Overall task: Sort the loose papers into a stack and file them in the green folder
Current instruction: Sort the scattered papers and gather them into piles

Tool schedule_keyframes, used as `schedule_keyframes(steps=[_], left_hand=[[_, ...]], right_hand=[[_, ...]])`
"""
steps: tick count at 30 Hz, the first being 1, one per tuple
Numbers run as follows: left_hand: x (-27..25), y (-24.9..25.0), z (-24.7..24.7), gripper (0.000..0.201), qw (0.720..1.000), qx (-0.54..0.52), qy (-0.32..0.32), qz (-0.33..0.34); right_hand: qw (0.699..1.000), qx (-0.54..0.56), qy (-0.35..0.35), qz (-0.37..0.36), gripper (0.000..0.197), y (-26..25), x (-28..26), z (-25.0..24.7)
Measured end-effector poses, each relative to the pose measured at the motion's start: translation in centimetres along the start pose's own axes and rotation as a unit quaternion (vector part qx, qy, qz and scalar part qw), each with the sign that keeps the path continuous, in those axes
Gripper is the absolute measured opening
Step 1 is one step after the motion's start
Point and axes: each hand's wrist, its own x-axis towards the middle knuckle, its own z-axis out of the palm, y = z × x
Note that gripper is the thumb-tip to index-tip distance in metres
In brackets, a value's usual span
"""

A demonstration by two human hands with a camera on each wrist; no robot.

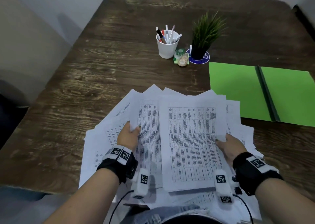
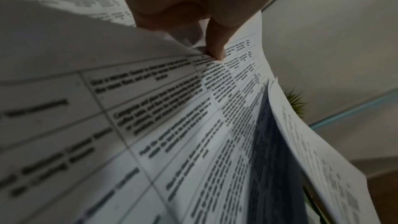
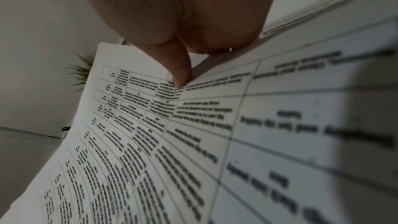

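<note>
Two batches of papers [image 1: 190, 143] up off the table [image 1: 105, 74], one per hand, remainder fanned loose underneath and overhanging the near edge toward the lap. Left hand [image 1: 128, 135] pinching a sheaf at its left margin, thumb on top, fingers beneath; same pinch confirmed in left wrist view, thumb tip pressed to printed table. Right hand [image 1: 228, 147] pinching the top sheaf at its right margin, thumb [image 3: 181, 72] on the sheet, fingers hidden below. Folder [image 1: 238, 91] lying open and flat at right, far side of the pile, spine uppermost, nothing in it yet; near-left corner just beside the fanned sheet tips. Step judged: gathering and squaring, early in task. Risks, as judgement: edge-only pinches on limp sheets, so inner pages apt to slide out or sag when batches merge; corners splayed at many angles, so tapping square likely to crease or dog-ear some; sheets overhanging the near edge liable to slip to the floor if pile dragged; wrist cables [image 1: 119, 205] trailing across lower sheets, possible snag. Cup [image 1: 167, 44] of pens and plant [image 1: 206, 34] well apart from the pile, low tipping risk unless reach to folder swings wide. Page order and orientation unverifiable from print blur.
</note>
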Motion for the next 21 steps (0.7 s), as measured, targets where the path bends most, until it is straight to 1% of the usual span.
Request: schedule_keyframes(steps=[2,5,7,10,11,13,14,15,16,19,21], left_hand=[[0.4,-0.3,-0.4,0.038,1.0,-0.001,-0.023,0.007],[0.4,-0.5,-0.4,0.039,0.998,-0.041,-0.047,0.023],[0.3,-0.5,-0.2,0.04,0.995,-0.072,-0.065,0.023],[0.5,-0.8,0.1,0.056,0.99,-0.102,-0.095,0.005],[0.7,-1.1,0.1,0.06,0.987,-0.119,-0.104,-0.008],[1.3,-1.7,0.3,0.062,0.982,-0.144,-0.123,-0.014],[1.4,-1.9,0.2,0.062,0.979,-0.151,-0.134,-0.012],[1.2,-1.5,0.0,0.061,0.978,-0.151,-0.144,-0.006],[1.3,-1.5,-0.1,0.059,0.977,-0.151,-0.151,-0.001],[1.4,-1.5,-0.4,0.059,0.978,-0.139,-0.156,0.006],[1.7,-1.7,-0.6,0.055,0.98,-0.139,-0.145,0.007]], right_hand=[[1.0,0.017,-0.014,-0.02,0.012,-0.9,-0.2,0.7],[0.999,0.023,-0.038,-0.023,0.007,-1.7,-0.4,2.1],[0.998,0.022,-0.05,-0.02,0.01,-1.5,-0.1,3.0],[0.998,0.027,-0.06,-0.013,0.008,-1.8,-0.5,4.0],[0.998,0.027,-0.057,-0.014,0.01,-2.3,-0.9,4.2],[0.999,0.014,-0.044,-0.015,0.012,-2.9,-1.6,4.2],[0.999,0.019,-0.037,-0.016,0.03,-3.2,-1.9,4.2],[0.999,0.014,-0.039,-0.016,0.038,-3.4,-2.1,4.2],[0.999,0.006,-0.046,-0.017,0.038,-3.2,-1.9,4.3],[0.999,-0.015,-0.047,-0.02,0.021,-2.9,-1.9,5.0],[0.999,-0.005,-0.038,-0.015,0.02,-2.7,-1.8,5.4]])
